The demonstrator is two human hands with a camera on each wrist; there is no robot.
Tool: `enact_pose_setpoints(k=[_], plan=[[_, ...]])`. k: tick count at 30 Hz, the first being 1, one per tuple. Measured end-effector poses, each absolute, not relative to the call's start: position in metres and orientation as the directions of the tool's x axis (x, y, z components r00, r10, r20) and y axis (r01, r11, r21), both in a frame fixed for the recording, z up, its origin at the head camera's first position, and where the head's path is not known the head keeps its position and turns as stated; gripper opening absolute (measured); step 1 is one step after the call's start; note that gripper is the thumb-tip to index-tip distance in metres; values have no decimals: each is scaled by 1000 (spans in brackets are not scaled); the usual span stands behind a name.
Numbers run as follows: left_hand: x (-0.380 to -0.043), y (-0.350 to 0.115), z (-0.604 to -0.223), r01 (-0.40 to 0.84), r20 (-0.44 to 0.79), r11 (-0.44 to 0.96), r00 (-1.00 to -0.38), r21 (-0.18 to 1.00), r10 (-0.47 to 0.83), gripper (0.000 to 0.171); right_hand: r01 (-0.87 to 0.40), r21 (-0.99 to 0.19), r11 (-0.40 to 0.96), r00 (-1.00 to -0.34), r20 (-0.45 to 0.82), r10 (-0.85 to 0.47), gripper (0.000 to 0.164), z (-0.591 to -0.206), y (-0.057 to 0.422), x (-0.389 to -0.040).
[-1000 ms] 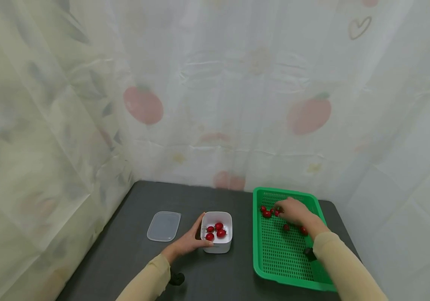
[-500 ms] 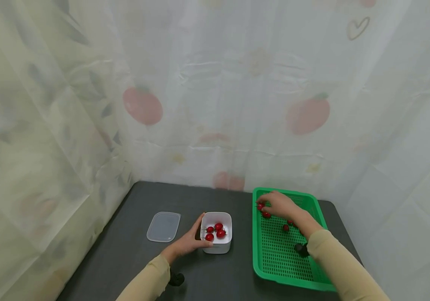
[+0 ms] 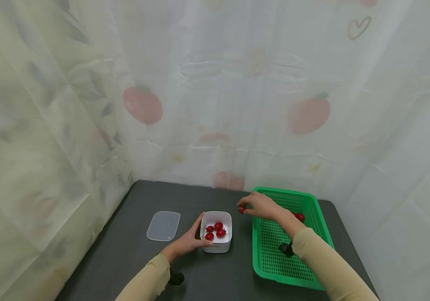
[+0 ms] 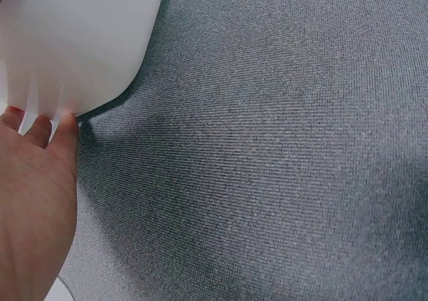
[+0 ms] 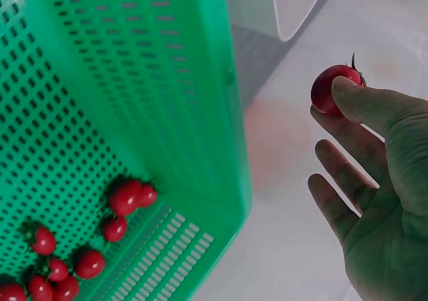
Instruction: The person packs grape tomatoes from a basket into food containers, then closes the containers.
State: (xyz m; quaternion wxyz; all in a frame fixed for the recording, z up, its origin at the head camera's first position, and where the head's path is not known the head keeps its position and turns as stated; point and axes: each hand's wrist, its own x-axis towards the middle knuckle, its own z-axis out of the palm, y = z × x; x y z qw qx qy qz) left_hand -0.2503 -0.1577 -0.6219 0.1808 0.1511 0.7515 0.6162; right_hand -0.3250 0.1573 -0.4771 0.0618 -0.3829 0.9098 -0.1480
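Moved left since half a second ago: right hand carried from over the green basket out past its left rim, tomato along with it. No visible shift at left hand or white box.

Pinched between right thumb and index fingertip. Other visible fingers on that side: extended, spread apart, holding nothing.

Should handle light, fairly firm, thin-skinned, probably slick. Likely to split or squirt loose if squeezed hard. Take hold by the rounded flanks with fingertips, as now; avoid tugging the stalk, might snap off.

Calyx end at upper right in right wrist view, stalk pointing up from it. Long axis apparently slanted, lower left to upper right through the calyx; partly hidden by thumb, so not certain. Too small in head view to confirm.

Hanging just outside the basket, above the dark table, between basket and box, apart from both.

Left side: gripping the box, thumb across near wall, fingers along left wall. Inside box: four loose tomatoes.

Further out: more fruit clustered in a basket corner, mostly blocked by the forearm in head view. Translucent lid flat, left of the box. Printed curtain behind.
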Motion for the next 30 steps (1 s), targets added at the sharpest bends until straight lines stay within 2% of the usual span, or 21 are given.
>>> enact_pose_setpoints(k=[16,24,30], plan=[[-253,-156,-624,-15,-101,193,-890,981,444,109,-691,-334,641,-658,-75,-749,25,-486,111,-322],[-253,-156,-626,-5,-98,204,-888,979,449,109,-728,-292,620,-622,-101,-777,25,-498,94,-321],[-252,-156,-626,-4,-92,191,-886,982,454,108,-720,-277,636,-629,-124,-767,22,-504,87,-319]])
